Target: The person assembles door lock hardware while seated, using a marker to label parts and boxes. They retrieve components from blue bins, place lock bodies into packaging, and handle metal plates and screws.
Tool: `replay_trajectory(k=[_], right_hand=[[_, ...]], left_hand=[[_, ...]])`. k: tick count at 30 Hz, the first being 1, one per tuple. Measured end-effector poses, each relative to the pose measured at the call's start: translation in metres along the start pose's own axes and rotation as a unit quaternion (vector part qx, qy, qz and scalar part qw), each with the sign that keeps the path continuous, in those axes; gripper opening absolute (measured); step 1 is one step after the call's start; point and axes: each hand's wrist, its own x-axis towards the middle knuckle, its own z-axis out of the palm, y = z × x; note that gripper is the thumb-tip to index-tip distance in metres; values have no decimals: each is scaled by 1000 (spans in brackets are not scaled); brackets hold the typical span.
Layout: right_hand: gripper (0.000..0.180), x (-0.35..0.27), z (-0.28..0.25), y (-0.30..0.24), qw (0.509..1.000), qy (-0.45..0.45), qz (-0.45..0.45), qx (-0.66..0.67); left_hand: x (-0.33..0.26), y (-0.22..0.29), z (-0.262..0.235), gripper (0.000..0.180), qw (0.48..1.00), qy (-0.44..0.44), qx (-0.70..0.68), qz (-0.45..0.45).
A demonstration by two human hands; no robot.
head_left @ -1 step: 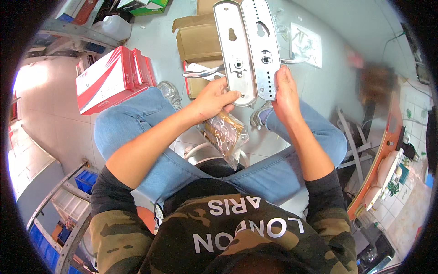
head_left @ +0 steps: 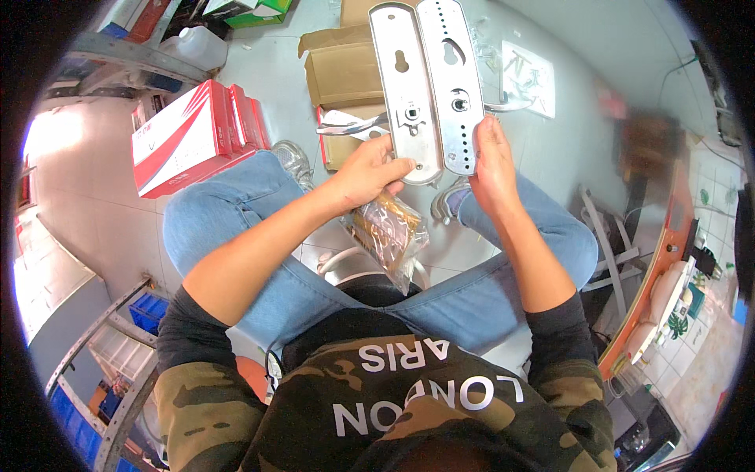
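Note:
My left hand is closed around the lower end of a long silver door handle plate, its back side facing me. The chrome lever of this plate sticks out to the left. From under the same hand hangs a clear plastic bag with brass-coloured parts inside; what grips it is hidden. My right hand holds a second plate by its lower right edge. This one has a row of small holes, and its lever points right. Both plates stand upright side by side, almost touching.
An opened cardboard box lies on the floor behind the plates. Red and white boxes stand at the left, near a metal shelf and a white jug. A clear sheet with parts lies far right.

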Motion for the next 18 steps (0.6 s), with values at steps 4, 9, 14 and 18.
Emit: replay_trajectory(k=[4, 9, 14, 18], right_hand=[[38, 0, 0, 0, 1000, -9, -5, 3], [30, -1, 1, -1, 1000, -15, -1, 12], [28, -2, 5, -4, 999, -10, 18, 32], [28, -2, 6, -5, 1000, -11, 13, 25]], left_hand=[[0, -2, -1, 20, 1000, -6, 0, -2], [1, -1, -2, 21, 1000, 11, 29, -5], [-1, 1, 0, 23, 1000, 14, 6, 11], [0, 2, 1, 24, 1000, 25, 13, 6]])
